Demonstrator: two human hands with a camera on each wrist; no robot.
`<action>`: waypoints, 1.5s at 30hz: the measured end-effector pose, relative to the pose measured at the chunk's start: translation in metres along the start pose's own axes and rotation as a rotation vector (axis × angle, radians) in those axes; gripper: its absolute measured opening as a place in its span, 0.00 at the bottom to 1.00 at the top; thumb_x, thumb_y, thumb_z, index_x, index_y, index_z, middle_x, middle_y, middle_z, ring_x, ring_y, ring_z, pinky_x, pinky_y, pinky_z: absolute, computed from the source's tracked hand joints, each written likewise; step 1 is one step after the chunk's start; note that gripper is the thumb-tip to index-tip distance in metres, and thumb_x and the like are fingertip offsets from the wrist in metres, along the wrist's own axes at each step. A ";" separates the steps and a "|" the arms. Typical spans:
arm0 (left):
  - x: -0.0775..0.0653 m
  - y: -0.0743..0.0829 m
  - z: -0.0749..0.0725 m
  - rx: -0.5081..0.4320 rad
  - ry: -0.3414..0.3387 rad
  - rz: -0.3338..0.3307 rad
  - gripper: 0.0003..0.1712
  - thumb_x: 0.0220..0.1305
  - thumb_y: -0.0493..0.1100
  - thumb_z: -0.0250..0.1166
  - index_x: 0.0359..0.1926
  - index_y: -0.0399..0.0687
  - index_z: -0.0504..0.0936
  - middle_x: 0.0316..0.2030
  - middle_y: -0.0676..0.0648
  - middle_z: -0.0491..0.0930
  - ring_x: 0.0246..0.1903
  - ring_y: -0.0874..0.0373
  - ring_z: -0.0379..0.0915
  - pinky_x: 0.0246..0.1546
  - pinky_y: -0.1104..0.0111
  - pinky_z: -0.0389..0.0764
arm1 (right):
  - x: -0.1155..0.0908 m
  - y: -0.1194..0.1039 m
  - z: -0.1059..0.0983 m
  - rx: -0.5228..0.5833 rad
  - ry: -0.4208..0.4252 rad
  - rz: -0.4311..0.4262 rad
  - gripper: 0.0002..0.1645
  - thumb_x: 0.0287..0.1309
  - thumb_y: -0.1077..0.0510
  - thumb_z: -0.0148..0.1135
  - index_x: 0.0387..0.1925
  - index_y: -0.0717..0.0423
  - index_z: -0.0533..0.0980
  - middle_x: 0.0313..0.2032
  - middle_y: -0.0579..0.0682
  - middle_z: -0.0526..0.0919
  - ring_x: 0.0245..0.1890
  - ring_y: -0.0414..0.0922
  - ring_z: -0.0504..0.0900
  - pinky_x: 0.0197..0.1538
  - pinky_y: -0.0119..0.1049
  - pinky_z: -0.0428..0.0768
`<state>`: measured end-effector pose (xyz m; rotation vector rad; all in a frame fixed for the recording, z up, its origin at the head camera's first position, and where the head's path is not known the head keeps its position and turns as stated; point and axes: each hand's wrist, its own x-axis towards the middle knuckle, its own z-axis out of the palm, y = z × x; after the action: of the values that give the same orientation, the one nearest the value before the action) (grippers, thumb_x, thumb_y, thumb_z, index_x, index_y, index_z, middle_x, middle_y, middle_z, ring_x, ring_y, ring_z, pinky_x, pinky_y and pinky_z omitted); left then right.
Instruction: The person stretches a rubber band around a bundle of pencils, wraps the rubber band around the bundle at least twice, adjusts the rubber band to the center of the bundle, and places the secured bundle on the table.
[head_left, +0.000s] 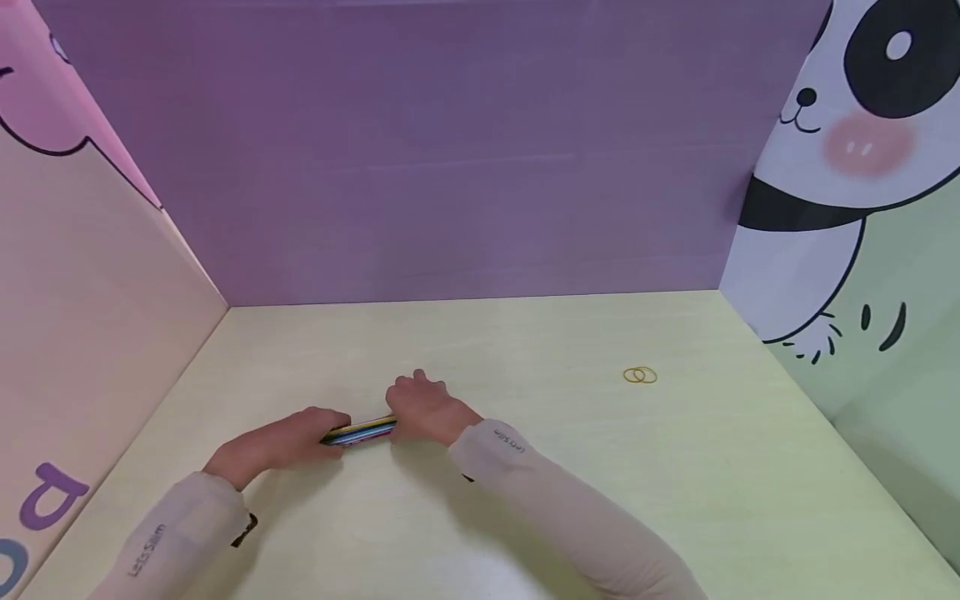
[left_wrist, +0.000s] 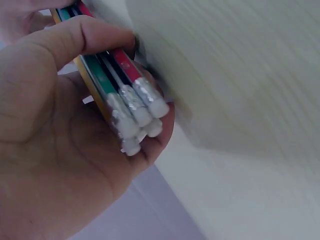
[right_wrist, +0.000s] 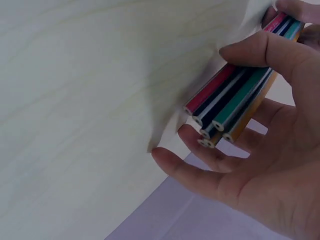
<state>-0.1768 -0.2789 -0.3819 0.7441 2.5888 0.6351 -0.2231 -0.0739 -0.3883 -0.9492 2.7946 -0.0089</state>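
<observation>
A bundle of pencils (head_left: pixel 367 431) is held above the table between my two hands. My left hand (head_left: pixel 296 437) grips its eraser end, thumb across the top and fingers curled beneath; the white erasers (left_wrist: pixel 159 108) and silver ferrules show in the left wrist view. The other end, with flat unsharpened tips (right_wrist: pixel 218 125), is in my right hand (head_left: pixel 427 408), whose thumb presses on the pencils (right_wrist: pixel 245 92) while some fingers spread out below. Red, dark blue, green and yellow-orange barrels lie side by side, roughly parallel.
Two thin yellow rubber bands (head_left: pixel 640 375) overlap on the pale wooden table (head_left: pixel 570 492), to the right of my hands. A purple panel (head_left: pixel 480 167) closes off the back. Printed cartoon panels stand at the left and right sides.
</observation>
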 end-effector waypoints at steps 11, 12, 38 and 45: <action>0.008 0.004 0.000 -0.721 -0.416 0.029 0.18 0.78 0.43 0.50 0.49 0.26 0.70 0.32 0.41 0.80 0.31 0.52 0.80 0.40 0.63 0.83 | -0.021 0.049 -0.027 0.343 -0.085 -0.200 0.03 0.55 0.59 0.65 0.27 0.50 0.79 0.24 0.41 0.74 0.23 0.38 0.68 0.27 0.28 0.67; 0.010 0.006 0.002 -0.754 -0.434 0.036 0.19 0.78 0.43 0.50 0.50 0.25 0.69 0.32 0.42 0.80 0.32 0.51 0.82 0.40 0.62 0.84 | -0.023 0.053 -0.029 0.353 -0.090 -0.221 0.03 0.55 0.60 0.65 0.27 0.51 0.79 0.24 0.41 0.74 0.23 0.37 0.68 0.27 0.28 0.67; 0.079 0.100 0.048 -1.118 -0.567 0.376 0.14 0.82 0.42 0.38 0.41 0.40 0.65 0.29 0.50 0.70 0.31 0.54 0.85 0.34 0.61 0.87 | -0.126 0.159 -0.056 1.068 0.164 -0.290 0.11 0.63 0.54 0.67 0.46 0.51 0.82 0.45 0.53 0.84 0.45 0.51 0.82 0.47 0.44 0.82; 0.101 0.126 0.058 -1.140 -0.499 0.411 0.15 0.82 0.44 0.40 0.40 0.40 0.67 0.28 0.50 0.71 0.31 0.52 0.86 0.33 0.61 0.87 | -0.135 0.168 -0.039 1.318 0.375 -0.161 0.18 0.73 0.50 0.55 0.44 0.61 0.80 0.45 0.65 0.83 0.44 0.54 0.86 0.48 0.40 0.84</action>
<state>-0.1796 -0.1079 -0.3877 0.8345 1.2705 1.5777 -0.2271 0.1391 -0.3375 -0.7633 2.1162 -1.8799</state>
